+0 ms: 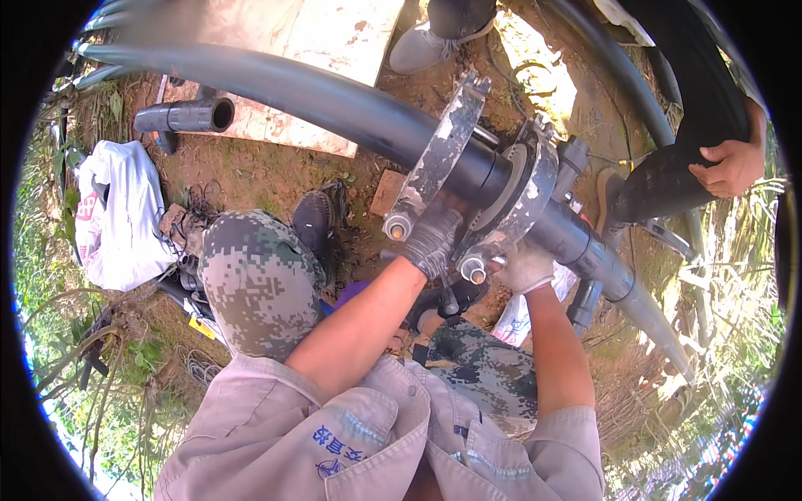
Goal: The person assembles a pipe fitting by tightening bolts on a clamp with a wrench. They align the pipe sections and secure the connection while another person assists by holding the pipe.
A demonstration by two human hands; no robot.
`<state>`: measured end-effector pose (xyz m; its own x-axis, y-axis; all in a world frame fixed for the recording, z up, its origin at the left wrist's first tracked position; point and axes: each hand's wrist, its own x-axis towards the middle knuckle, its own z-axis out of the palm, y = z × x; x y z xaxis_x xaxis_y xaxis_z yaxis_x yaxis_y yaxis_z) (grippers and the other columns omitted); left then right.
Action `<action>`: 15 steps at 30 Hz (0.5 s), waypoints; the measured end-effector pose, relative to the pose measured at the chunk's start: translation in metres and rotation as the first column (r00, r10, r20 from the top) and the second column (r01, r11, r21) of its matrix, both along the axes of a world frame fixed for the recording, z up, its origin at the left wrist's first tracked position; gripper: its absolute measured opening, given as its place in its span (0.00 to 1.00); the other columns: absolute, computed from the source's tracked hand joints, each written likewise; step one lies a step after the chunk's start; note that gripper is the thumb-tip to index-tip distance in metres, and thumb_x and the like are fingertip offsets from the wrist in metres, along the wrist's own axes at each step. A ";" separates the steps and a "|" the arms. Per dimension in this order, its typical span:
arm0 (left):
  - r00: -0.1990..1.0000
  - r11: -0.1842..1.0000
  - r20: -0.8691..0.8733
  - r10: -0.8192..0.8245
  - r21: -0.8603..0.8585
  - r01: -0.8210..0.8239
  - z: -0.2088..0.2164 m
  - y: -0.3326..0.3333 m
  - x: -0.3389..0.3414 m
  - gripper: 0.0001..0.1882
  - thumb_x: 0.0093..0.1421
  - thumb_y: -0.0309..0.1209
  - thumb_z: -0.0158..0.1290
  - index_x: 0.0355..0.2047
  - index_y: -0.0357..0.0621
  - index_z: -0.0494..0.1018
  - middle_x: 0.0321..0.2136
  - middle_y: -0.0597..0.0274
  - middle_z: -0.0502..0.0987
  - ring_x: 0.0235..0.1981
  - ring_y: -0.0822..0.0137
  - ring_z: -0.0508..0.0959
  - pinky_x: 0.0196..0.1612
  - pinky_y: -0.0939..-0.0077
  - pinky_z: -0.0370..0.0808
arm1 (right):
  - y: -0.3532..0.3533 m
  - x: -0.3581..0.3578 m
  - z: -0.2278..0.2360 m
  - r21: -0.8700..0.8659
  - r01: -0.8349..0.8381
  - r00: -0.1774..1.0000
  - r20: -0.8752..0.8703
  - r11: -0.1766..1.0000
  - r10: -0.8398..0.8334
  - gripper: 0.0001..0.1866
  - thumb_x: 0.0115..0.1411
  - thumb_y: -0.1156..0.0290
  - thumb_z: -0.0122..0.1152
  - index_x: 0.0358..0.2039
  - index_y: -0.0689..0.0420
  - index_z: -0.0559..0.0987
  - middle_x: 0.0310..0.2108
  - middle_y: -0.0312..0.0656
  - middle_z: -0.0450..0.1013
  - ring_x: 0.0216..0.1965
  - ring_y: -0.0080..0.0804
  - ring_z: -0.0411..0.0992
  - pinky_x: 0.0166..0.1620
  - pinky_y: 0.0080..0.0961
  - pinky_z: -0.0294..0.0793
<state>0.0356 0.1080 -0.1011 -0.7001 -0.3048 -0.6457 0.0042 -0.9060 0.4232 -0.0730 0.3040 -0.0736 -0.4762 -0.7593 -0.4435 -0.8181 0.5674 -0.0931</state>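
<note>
A black plastic pipe (334, 100) runs slantwise from the upper left toward the lower right. Two scuffed metal ring clamps encircle it: the left clamp (436, 159) and the right clamp (525, 204), each with a bolt end at its lower side. My left hand (436, 238), in a dirty grey glove, reaches between the clamps against the pipe's underside; its fingertips are hidden. My right hand (528, 265), in a whitish glove, lies under the pipe beside the right clamp's lower end, its fingers mostly covered by the clamp. How far either hand is closed cannot be made out.
A short black pipe fitting (185, 115) lies at the upper left by a wooden board (276, 142). Left stands a white sack (124, 217). Another person's hand (732, 169) rests near a dark trouser leg at right; a grey shoe (422, 48) is at the top.
</note>
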 end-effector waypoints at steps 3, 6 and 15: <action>0.996 0.997 0.043 0.076 0.029 -0.077 0.013 0.005 0.007 0.31 0.58 0.13 0.45 0.63 0.43 0.62 0.59 0.53 0.70 0.58 0.60 0.74 0.53 0.73 0.74 | -0.001 -0.002 0.001 0.003 -0.004 1.000 0.024 1.000 0.004 0.33 0.51 0.38 0.68 0.44 0.55 0.81 0.41 0.47 0.80 0.41 0.48 0.80 0.42 0.45 0.80; 0.996 0.973 0.086 0.020 -0.229 0.000 0.036 0.009 0.013 0.31 0.61 0.14 0.46 0.66 0.40 0.60 0.61 0.50 0.70 0.58 0.58 0.74 0.58 0.71 0.72 | -0.004 -0.005 0.005 0.072 0.032 0.994 0.099 0.997 -0.039 0.34 0.53 0.35 0.65 0.43 0.54 0.81 0.40 0.47 0.80 0.41 0.48 0.80 0.43 0.44 0.80; 0.773 -0.693 0.586 -0.241 -0.662 0.286 0.161 -0.050 -0.015 0.20 0.70 0.36 0.44 0.59 0.44 0.72 0.57 0.54 0.75 0.61 0.53 0.72 0.64 0.63 0.65 | 0.003 -0.006 0.007 -0.064 0.050 0.986 0.163 0.997 -0.039 0.26 0.57 0.46 0.67 0.39 0.59 0.79 0.35 0.53 0.79 0.39 0.52 0.79 0.41 0.47 0.79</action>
<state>0.0206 0.0575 0.0602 -0.9939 -0.0589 0.0928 -0.0164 0.9145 0.4042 -0.0793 0.3068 -0.0664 -0.4365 -0.7699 -0.4655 -0.7634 0.5907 -0.2611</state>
